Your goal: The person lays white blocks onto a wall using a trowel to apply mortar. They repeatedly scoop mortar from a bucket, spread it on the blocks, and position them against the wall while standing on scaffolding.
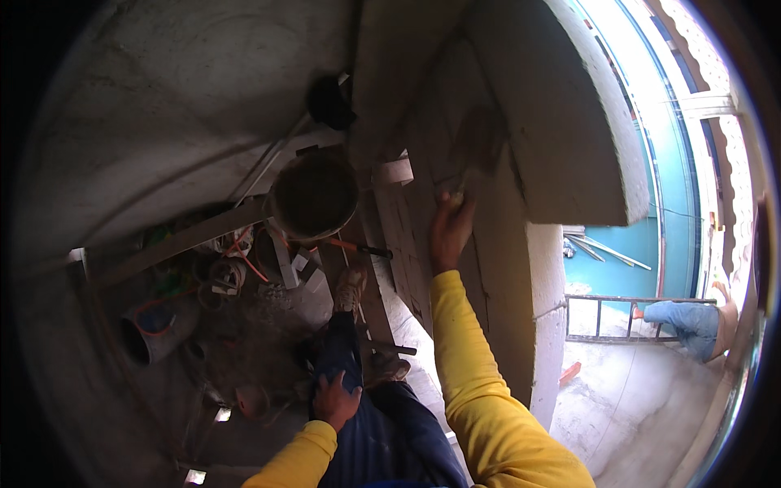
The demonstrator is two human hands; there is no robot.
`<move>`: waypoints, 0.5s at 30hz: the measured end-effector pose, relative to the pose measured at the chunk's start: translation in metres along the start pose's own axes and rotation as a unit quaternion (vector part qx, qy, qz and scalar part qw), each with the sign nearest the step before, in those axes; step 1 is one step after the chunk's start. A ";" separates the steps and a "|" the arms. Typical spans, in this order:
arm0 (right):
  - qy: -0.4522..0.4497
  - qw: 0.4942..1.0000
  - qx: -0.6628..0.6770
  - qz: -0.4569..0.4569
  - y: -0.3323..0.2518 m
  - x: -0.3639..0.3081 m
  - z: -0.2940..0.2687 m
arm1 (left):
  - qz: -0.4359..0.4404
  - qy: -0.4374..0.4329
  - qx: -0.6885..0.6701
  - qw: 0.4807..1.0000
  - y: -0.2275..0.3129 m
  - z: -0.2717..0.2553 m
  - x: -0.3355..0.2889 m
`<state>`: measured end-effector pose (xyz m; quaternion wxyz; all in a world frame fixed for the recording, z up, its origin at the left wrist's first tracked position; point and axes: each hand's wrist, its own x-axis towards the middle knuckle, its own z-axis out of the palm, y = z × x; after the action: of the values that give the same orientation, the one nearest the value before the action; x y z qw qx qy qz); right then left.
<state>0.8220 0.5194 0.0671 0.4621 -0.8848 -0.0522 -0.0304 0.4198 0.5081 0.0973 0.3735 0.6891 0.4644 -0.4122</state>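
My right hand (452, 232) is closed around the pale handle of a tool with a broad, dark head (480, 140). Motion and shadow blur that head, so I cannot tell whether it is a trowel or a brush. It is up against the grey wall surface (431, 114), below a protruding ledge. My left hand (336, 400) lies on my bent left leg, fingers spread, holding nothing. Ahead of that leg, a round bucket (316, 195) stands by a plank, with dark grey contents inside.
Wooden planks (183, 244) run under my feet. Below lie pipe pieces (159, 329), orange cords and rubble. A dark bundle (331, 102) sits beyond the bucket. The concrete ledge (561, 114) juts out at right. Farther right, another person in jeans (691, 325) is beside a ladder (598, 317).
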 end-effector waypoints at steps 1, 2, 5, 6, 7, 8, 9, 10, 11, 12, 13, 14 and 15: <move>-0.018 1.000 0.005 0.022 0.000 -0.012 -0.014 | 0.005 0.007 -0.002 1.000 -0.003 0.005 -0.001; -0.005 1.000 -0.003 0.014 0.008 -0.025 -0.024 | 0.011 0.015 -0.003 1.000 -0.006 0.009 -0.003; 0.010 1.000 -0.017 0.017 0.030 -0.059 -0.061 | 0.012 0.016 0.011 1.000 -0.001 0.013 -0.010; -0.009 0.999 -0.014 0.039 0.028 -0.072 -0.075 | 0.012 0.019 0.013 1.000 -0.003 0.016 -0.012; -0.028 0.998 -0.011 0.061 0.028 -0.085 -0.089 | 0.014 0.022 0.015 1.000 -0.006 0.021 -0.011; -0.028 0.997 -0.007 0.066 0.029 -0.100 -0.103 | 0.017 0.023 0.017 0.999 -0.009 0.027 -0.010; -0.027 0.997 -0.002 0.071 0.031 -0.115 -0.116 | 0.020 0.031 0.020 0.999 -0.011 0.033 -0.007; -0.025 0.997 -0.002 0.077 0.031 -0.131 -0.132 | 0.025 0.036 0.022 0.999 -0.014 0.042 -0.005; -0.007 0.997 -0.013 0.079 0.031 -0.146 -0.145 | 0.030 0.041 0.025 0.998 -0.014 0.045 -0.005; 0.011 0.996 -0.025 0.081 0.028 -0.161 -0.159 | 0.030 0.038 0.036 0.998 -0.014 0.048 -0.007; 0.027 0.996 -0.033 0.082 0.024 -0.172 -0.171 | 0.029 0.038 0.046 0.998 -0.011 0.048 -0.009; 0.027 0.995 -0.040 0.084 0.020 -0.181 -0.183 | 0.028 0.039 0.056 0.997 -0.009 0.048 -0.010; 0.027 0.995 -0.048 0.086 0.013 -0.188 -0.196 | 0.025 0.039 0.057 0.997 -0.007 0.048 -0.011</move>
<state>0.6356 0.3387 0.1490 0.4209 -0.9061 0.0381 -0.0167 0.3997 0.4630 0.0879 0.3260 0.7362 0.4369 -0.4011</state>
